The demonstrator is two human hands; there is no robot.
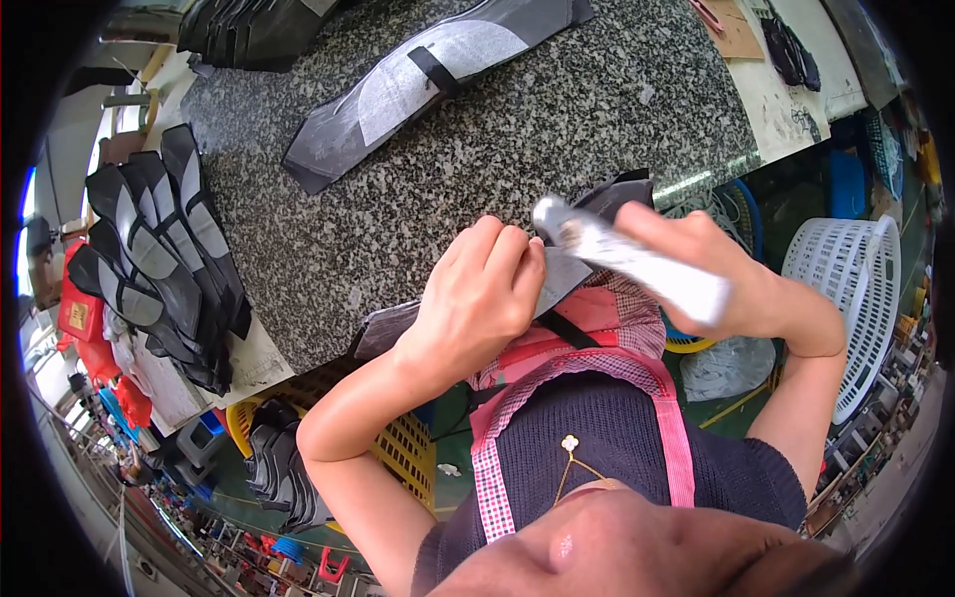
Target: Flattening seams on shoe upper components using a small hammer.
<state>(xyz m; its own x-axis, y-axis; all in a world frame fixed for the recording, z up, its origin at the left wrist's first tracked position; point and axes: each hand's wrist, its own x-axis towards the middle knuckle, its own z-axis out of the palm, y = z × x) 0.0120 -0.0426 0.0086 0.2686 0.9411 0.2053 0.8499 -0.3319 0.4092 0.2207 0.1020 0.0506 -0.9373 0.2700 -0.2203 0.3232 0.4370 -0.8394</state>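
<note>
A dark grey leather-like piece with a paler grey patch [563,275] lies along the near edge of the stone slab, partly under my hands. My left hand [480,284] is closed over its middle, fingers curled together and pressing on it at the edge. In my right hand [686,254] is a silvery metal hammer [647,261], smeared by motion. Its rounded end hangs just right of my left fingertips, above the piece. Farther back on the slab rests a similar flat dark piece [398,95] with a pale patch and a black strap across it.
Speckled stone slab [328,249] forms the work surface. Stacks of similar dark pieces sit at its left [164,239] and far left [254,30]. A yellow basket [408,448] stands below left, a white basket [846,289] at right. Dark items [791,55] lie at the far right.
</note>
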